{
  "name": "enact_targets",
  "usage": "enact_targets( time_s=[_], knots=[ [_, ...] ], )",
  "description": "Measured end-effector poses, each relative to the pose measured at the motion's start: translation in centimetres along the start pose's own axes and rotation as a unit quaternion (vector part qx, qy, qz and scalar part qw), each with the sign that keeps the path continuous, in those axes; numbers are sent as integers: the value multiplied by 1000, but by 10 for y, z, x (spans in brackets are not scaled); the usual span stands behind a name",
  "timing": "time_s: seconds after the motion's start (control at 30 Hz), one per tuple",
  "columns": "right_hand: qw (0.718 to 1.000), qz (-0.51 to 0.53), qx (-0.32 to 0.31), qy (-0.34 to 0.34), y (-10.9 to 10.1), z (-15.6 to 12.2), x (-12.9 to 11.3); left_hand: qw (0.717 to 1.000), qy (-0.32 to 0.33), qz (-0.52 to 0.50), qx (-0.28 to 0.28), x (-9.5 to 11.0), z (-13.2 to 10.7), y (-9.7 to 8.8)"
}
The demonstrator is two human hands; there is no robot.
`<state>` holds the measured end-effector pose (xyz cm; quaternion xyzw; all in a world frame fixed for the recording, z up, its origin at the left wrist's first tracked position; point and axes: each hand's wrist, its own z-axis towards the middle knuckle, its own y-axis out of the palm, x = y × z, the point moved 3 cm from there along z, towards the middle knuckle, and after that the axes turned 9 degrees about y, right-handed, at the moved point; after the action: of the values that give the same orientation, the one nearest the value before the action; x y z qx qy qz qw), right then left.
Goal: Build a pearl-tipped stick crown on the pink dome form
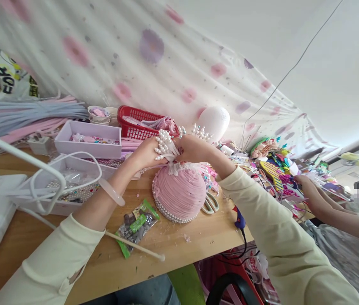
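A pink dome (179,191) wound in pink yarn, with a pearl bead rim, stands on the wooden table (179,245). At its top sits a cluster of white pearl-tipped stems (165,145). My left hand (146,153) is closed round that pearl cluster from the left. My right hand (192,148) pinches the stems from the right, just above the dome's tip. A pale bangle (112,191) hangs on my left wrist.
Scissors (210,203) and a glue gun (239,218) lie right of the dome. A snack packet (137,223) and a thin stick (134,245) lie in front. White trays (88,144), a red basket (136,123), a foam head (214,120) stand behind. Another person's arms (325,207) work at right.
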<state>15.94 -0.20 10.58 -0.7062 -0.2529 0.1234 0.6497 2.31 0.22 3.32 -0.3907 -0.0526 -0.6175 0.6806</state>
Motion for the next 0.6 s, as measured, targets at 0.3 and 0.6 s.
enact_targets(
  time_s=[0.3, 0.6],
  knots=[
    [1000, -4, 20, 6, 1, 1, -3, 1000, 9, 17, 3, 8, 3, 2],
    [1000, 13, -1, 5, 0, 0, -3, 1000, 6, -29, -7, 4, 0, 0]
  ],
)
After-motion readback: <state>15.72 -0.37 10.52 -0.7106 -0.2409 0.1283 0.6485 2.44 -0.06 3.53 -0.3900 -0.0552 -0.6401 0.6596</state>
